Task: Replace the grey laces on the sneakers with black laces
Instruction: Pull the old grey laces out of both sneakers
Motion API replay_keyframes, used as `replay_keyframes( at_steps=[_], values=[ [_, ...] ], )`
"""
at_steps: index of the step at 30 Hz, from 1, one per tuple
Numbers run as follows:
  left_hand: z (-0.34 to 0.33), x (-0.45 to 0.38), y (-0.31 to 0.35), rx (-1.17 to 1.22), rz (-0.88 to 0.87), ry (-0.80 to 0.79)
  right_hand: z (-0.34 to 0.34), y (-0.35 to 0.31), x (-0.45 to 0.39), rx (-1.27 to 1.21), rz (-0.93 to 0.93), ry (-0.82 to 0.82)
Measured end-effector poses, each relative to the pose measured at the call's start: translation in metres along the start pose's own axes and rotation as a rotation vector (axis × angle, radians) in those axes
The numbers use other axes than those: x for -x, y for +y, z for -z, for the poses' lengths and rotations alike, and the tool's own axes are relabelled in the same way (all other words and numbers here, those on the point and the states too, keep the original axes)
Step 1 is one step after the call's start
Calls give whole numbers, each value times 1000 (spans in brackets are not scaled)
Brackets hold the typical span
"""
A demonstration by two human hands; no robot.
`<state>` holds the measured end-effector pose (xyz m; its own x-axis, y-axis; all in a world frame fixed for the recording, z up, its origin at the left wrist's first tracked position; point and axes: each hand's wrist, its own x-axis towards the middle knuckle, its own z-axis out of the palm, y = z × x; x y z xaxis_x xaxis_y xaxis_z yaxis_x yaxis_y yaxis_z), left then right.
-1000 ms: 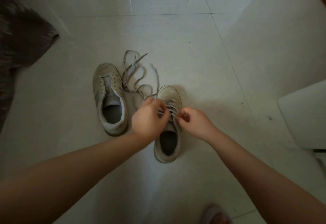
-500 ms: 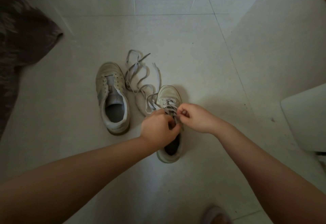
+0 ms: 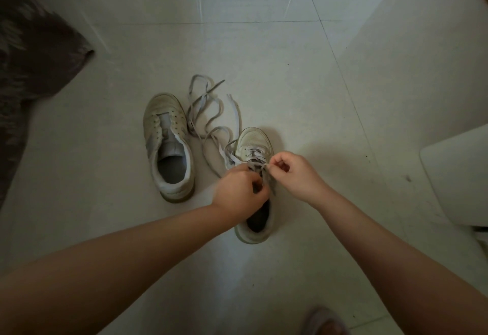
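Head view, looking down at the floor: the right sneaker stands toe away from the person, with its grey lace threaded through the front eyelets only. Freed lengths of grey lace trail off to the left, toward the loose lace that lies in loops on the tiles between the two shoes. The left sneaker stands just beside, fully unlaced, tongue exposed.

Both hands work above the tongue of the right sneaker. The right hand has its fingers curled, with thumb and forefinger pinching a strand of the grey lace at the eyelet row. The left hand is curled over the lace on the opposite side; it appears to pinch a strand too, but its fingertips are turned away and the contact point is hidden.

Judged step: unthreading the remaining crossings of the right sneaker. No black lace is in view, so relacing has not begun.

Procedure for this step:
1. Pull each crossing out at the eyelet, not at the free end, to avoid tightening the rows ahead.
2. Work from the ankle rows toward the toe, one side at a time.
3. Steady the sneaker; it is light and likely to slide on smooth tile.
4. Keep the freed lengths apart from the loose lace to prevent tangling.

Surroundings: a dark cloth lies at far left, and a white object at right, well apart from the shoes.
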<state>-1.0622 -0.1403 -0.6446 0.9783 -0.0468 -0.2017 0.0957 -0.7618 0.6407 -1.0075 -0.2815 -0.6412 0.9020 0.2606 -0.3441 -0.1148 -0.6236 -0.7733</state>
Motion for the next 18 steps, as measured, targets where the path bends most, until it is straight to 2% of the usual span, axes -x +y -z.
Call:
replay_keyframes(
  at_steps=[3, 6, 9, 13, 18],
  values=[
    [0, 0, -1, 10, -24, 3, -2, 5, 2, -50, -56, -29],
    [0, 1, -3, 18, -24, -3, -5, 13, 4, 9, -64, -77],
    [-1, -1, -2, 22, -5, -11, -4, 12, 2, 38, -38, 14],
    [-2, -2, -2, 24, -13, -23, 0, 2, 1, -80, -39, 126],
    [-4, -3, -2, 45, -14, 14, -11, 7, 7, -2, -73, 18]
  ],
)
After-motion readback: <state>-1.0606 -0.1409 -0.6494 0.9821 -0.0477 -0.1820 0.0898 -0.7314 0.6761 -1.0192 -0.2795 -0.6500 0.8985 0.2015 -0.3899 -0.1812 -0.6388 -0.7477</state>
